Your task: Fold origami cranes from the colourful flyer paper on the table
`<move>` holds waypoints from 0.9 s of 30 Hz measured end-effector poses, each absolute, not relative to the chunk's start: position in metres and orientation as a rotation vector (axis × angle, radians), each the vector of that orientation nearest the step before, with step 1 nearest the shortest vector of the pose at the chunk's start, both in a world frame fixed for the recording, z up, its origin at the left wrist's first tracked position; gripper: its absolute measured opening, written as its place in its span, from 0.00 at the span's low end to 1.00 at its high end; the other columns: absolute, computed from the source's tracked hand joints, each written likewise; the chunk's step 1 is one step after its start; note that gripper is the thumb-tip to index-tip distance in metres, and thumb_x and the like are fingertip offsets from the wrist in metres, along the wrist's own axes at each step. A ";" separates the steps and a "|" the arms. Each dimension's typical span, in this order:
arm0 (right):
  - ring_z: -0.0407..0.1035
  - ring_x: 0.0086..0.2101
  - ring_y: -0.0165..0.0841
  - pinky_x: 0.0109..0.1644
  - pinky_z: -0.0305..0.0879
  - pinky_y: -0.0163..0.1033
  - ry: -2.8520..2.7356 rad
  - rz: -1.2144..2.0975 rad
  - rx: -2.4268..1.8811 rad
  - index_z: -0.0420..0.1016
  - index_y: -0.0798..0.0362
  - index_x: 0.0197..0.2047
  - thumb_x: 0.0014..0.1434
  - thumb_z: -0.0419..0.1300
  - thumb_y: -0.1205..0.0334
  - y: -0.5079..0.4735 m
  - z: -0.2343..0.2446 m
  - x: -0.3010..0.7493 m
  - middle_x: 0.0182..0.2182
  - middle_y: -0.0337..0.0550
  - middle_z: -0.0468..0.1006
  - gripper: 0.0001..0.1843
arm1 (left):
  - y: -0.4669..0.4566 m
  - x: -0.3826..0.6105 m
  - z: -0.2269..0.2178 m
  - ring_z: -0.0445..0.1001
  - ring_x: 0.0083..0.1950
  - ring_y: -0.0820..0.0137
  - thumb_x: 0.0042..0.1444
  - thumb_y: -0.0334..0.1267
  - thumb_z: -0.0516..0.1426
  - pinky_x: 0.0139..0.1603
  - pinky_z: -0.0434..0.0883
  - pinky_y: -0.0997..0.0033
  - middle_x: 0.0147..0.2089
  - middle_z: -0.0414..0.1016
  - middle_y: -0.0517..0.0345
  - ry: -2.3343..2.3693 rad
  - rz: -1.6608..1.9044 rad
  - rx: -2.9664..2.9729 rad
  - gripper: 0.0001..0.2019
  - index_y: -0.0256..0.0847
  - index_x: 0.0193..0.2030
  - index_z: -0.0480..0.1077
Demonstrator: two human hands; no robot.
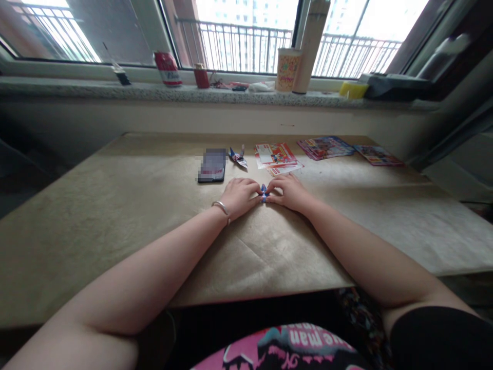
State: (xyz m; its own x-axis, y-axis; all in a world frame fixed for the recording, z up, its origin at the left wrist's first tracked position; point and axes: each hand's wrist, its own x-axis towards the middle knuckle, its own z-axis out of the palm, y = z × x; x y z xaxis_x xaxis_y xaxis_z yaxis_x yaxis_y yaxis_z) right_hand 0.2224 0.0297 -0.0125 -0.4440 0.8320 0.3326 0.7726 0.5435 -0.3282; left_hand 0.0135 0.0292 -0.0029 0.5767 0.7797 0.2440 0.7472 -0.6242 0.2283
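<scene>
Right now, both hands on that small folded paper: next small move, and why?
Probably press the crease flat. The left hand and right hand pinch the small blue paper from both sides, down on the table, so a fold looks half made.

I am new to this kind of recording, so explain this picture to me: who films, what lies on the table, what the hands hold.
There is no machine here: one camera sits on a person's head and looks forward and down, so the two bare arms coming in from below are that person's own. The left hand, with a silver bracelet at its wrist, and the right hand meet and pinch a small blue folded piece of paper between them, on the table covered in brown paper. Behind them lie a black phone, a small folded paper figure and three lots of colourful printed sheets. On the grey stone windowsill stand a red can and a patterned cup.
</scene>
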 end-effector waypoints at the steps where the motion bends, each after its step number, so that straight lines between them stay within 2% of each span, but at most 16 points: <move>1: 0.68 0.48 0.41 0.59 0.53 0.51 -2.324 0.191 -1.305 0.80 0.45 0.36 0.53 0.68 0.47 0.031 -0.013 0.222 0.42 0.43 0.78 0.13 | 0.029 0.014 -0.003 0.70 0.56 0.59 0.60 0.48 0.56 0.59 0.62 0.57 0.53 0.75 0.55 1.308 0.491 2.700 0.12 0.45 0.43 0.75; 7: 0.70 0.44 0.37 0.51 0.62 0.43 -2.291 0.298 -1.275 0.81 0.46 0.37 0.53 0.67 0.48 0.034 -0.018 0.223 0.40 0.44 0.77 0.13 | 0.031 0.011 -0.009 0.69 0.58 0.61 0.61 0.47 0.55 0.62 0.61 0.57 0.55 0.75 0.56 1.222 0.548 2.674 0.12 0.45 0.44 0.74; 14: 0.70 0.44 0.38 0.51 0.62 0.43 -2.288 0.170 -1.244 0.80 0.47 0.40 0.57 0.64 0.51 0.021 -0.013 0.221 0.41 0.45 0.79 0.12 | 0.032 0.009 -0.010 0.66 0.61 0.61 0.63 0.43 0.52 0.65 0.61 0.56 0.58 0.73 0.54 1.117 0.564 2.649 0.12 0.43 0.47 0.72; 19: 0.71 0.41 0.37 0.51 0.63 0.42 -2.328 0.126 -1.199 0.79 0.48 0.37 0.58 0.63 0.55 0.018 -0.009 0.220 0.36 0.43 0.80 0.07 | 0.029 0.006 -0.008 0.60 0.67 0.59 0.62 0.43 0.53 0.68 0.58 0.54 0.64 0.67 0.52 1.124 0.528 2.646 0.11 0.41 0.45 0.71; 22: 0.72 0.43 0.37 0.52 0.63 0.42 -2.352 0.122 -1.148 0.80 0.48 0.36 0.59 0.61 0.57 0.018 -0.007 0.222 0.36 0.42 0.81 0.07 | 0.027 0.004 -0.007 0.61 0.66 0.59 0.62 0.44 0.53 0.67 0.59 0.55 0.62 0.69 0.51 1.080 0.504 2.669 0.14 0.41 0.49 0.70; 27: 0.72 0.45 0.39 0.54 0.63 0.44 -2.392 0.136 -1.125 0.81 0.48 0.38 0.58 0.62 0.51 0.016 -0.003 0.224 0.38 0.44 0.81 0.12 | 0.025 0.002 -0.003 0.68 0.57 0.59 0.61 0.42 0.54 0.62 0.63 0.55 0.53 0.74 0.49 1.114 0.506 2.795 0.14 0.41 0.51 0.71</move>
State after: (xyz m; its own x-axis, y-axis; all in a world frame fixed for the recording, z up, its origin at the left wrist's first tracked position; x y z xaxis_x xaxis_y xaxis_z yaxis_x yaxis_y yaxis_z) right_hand 0.2243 0.0157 -0.0025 -0.5404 0.7468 0.3876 0.6979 0.6552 -0.2893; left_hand 0.0022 0.0247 -0.0032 0.6790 0.6824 0.2707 0.6526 -0.7299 0.2033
